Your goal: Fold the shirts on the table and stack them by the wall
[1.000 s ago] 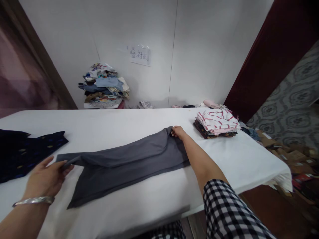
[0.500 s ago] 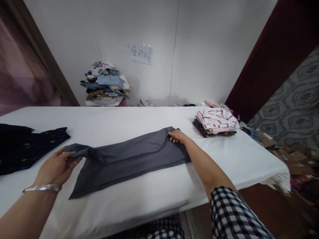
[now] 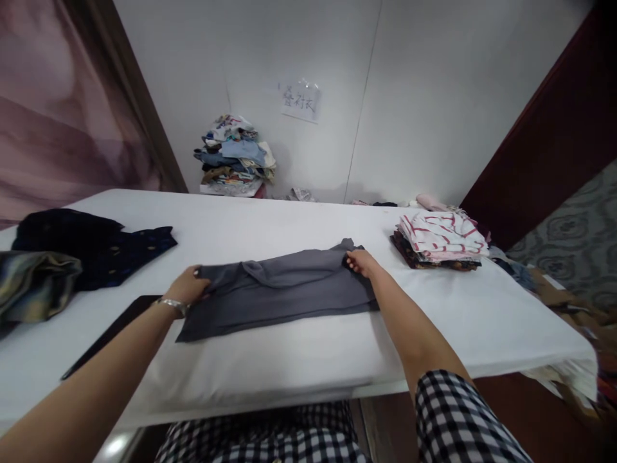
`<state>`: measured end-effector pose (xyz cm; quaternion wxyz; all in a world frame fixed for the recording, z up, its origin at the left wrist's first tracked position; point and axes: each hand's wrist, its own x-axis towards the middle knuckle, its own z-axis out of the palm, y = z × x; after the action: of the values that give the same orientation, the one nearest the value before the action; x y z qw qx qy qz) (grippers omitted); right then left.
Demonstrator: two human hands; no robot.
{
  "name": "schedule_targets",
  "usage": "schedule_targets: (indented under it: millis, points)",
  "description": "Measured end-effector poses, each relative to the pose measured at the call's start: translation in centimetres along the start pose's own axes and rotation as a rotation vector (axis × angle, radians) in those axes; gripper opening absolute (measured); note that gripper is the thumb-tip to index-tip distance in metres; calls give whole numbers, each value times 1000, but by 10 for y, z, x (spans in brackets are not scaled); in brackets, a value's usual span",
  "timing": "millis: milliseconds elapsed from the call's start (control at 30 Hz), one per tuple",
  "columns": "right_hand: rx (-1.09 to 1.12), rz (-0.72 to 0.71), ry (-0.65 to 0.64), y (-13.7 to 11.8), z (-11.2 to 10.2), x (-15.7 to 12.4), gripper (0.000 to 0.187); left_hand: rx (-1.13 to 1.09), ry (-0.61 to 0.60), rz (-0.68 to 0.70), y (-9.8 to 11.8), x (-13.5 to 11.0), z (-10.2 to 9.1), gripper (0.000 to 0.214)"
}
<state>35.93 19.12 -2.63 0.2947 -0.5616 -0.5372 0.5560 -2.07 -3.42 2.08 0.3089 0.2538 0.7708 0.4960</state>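
A dark grey shirt, folded into a long strip, lies across the white table in front of me. My left hand, with a silver bracelet at the wrist, grips the upper corner of its left end; the fingertips are partly hidden. At the far right end, my right hand pinches the upper edge between thumb and fingers. A shallow crease runs along the cloth between both hands. Under my left forearm, a flat black thing shows on the table.
A dark patterned garment and a plaid cloth lie at the left. On the right sits a stack of folded clothes, red-and-white on top. A tall clothes pile stands by the wall, near a paper sign.
My left hand has brought the shirt's raised left corner rightward and down onto the strip, flattening that end. My right hand keeps its pinch. The view has swung somewhat left.
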Motion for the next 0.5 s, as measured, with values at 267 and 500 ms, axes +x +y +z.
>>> schedule_targets:
  millis: [267,500]
  points:
    - [-133,-99,85,8,21,-15,50,103,23,17,-38,11,-7,82]
    - [-88,-358,146,8,33,-17,92,-48,74,6,-53,19,-2,76]
